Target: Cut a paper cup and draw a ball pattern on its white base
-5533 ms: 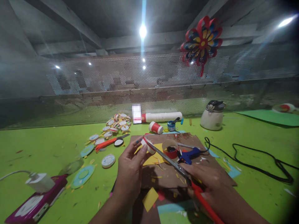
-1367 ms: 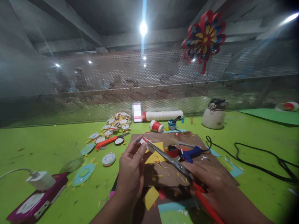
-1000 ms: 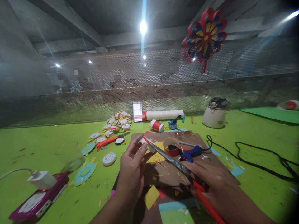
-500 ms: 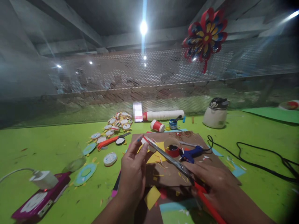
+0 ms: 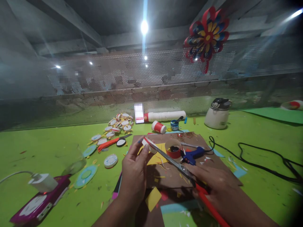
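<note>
Between the thumb and fingers of my left hand (image 5: 135,168) is a small white paper piece with a red strip (image 5: 146,141), perhaps cut from a paper cup. My right hand (image 5: 216,181) grips a pair of scissors (image 5: 174,163) with red handles. The long metal blades point up and left, their tips at the white piece; whether they are cutting into it I cannot tell. Below the hands lies a brown board (image 5: 170,176) strewn with scraps. On it are a red ring (image 5: 174,153), a yellow sheet (image 5: 153,160) and a blue glue gun (image 5: 194,155).
Several round paper pieces (image 5: 125,123) are heaped at the back left, near an orange cutter (image 5: 110,143). A purple power strip (image 5: 35,203) stands at the left. Further back are a red-and-white cup (image 5: 158,127), a blue pot (image 5: 174,125) and a jug (image 5: 216,116). A black cord (image 5: 251,170) runs right.
The whole view has shifted slightly left. Both hands keep nearly the same pose, with the scissors still at the white piece.
</note>
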Motion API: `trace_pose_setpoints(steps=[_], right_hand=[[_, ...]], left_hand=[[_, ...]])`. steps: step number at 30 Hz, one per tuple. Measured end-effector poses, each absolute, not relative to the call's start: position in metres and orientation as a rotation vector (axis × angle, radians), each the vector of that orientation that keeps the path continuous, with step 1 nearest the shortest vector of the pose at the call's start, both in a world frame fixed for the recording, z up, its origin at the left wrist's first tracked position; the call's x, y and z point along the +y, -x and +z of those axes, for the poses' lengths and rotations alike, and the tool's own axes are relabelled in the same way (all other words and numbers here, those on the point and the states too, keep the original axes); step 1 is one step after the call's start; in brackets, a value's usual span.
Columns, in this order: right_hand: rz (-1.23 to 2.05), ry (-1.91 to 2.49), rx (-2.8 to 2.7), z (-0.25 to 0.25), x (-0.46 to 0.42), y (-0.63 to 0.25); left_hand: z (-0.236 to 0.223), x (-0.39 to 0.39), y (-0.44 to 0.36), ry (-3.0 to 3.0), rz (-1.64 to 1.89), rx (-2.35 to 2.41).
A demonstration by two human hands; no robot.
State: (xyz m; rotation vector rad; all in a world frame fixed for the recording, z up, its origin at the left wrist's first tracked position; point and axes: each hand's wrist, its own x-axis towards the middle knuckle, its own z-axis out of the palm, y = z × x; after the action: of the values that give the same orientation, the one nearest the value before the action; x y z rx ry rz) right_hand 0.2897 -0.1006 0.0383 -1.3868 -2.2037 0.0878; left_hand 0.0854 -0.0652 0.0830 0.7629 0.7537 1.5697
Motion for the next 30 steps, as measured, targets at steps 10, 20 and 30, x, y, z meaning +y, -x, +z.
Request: trace_pose_setpoints(steps=[10, 20, 30], right_hand=[[-0.013, 1.333, -2.146, 0.036, -0.101, -0.287], [0.043, 1.322, -2.146, 0.034, -0.102, -0.287], [0.033, 1.387, -2.143, 0.036, -0.101, -0.29]], left_hand=[[0.079, -0.063, -0.085, -0.797, 1.571, 0.746], [0.064, -0.057, -0.085, -0.795, 1.593, 0.77], [0.065, -0.058, -0.083, -0.814, 1.58, 0.77]])
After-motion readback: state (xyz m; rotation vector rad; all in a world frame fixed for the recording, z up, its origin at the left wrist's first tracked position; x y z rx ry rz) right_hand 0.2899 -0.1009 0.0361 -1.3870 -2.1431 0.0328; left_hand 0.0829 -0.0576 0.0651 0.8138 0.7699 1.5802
